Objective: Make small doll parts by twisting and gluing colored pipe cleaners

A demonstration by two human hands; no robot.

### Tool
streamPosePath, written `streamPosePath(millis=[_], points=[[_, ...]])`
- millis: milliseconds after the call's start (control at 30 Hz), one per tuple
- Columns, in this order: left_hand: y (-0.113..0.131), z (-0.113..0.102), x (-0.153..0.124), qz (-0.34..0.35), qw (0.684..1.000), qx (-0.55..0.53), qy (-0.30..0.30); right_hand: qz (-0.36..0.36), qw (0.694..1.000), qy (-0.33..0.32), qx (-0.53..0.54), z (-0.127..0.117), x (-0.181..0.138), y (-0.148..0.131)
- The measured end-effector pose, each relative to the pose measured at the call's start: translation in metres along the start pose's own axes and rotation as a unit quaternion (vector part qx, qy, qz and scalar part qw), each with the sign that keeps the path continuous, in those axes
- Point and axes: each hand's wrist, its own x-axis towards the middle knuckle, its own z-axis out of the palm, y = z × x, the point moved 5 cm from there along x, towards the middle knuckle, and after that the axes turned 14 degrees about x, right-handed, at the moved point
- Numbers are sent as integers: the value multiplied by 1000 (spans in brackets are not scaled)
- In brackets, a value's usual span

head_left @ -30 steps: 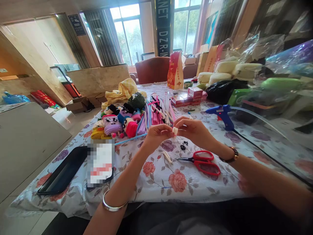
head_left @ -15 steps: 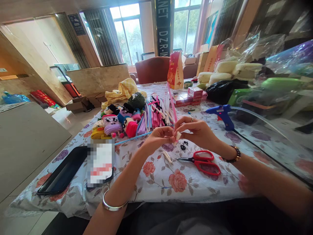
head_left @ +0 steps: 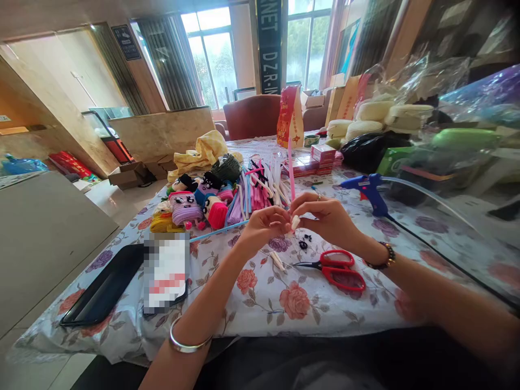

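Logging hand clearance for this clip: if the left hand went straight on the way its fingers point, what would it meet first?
The left hand would probably meet the small cream piece first, with the right hand just beyond; exact depth there is unclear.

Stem (head_left: 291, 179) left of glue gun (head_left: 372, 193)

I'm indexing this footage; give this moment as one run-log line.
left hand: at white piece | right hand: at white piece | pink stem: upright between hands | scissors: on tablecloth
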Motion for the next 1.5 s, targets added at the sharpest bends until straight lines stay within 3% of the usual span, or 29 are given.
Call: streamPosePath(millis=[133, 333, 467, 767, 1000, 1300, 1500], points=[[3, -1, 0, 17, 999, 16, 23, -1, 1000, 9, -23, -2, 1, 1], [5, -8, 2, 94, 987, 59, 116, 14, 998, 37, -51, -6, 2, 4], [3, -12, 1, 103, 975, 103, 166, 33, 996, 63, -45, -9, 3, 6], [13, -13, -5, 152, 949, 196, 196, 19, 989, 84, -124, -6, 0, 2], [15, -13, -6, 159, 944, 199, 211, -24, 978, 104, -178, -6, -2, 1], [23, -10, -11, 214, 912, 261, 231, -38, 979, 102, -170, -3, -5, 1], [27, -8, -14, 233, 903, 273, 237, 6, 985, 106, -135, -1, -6, 5]])
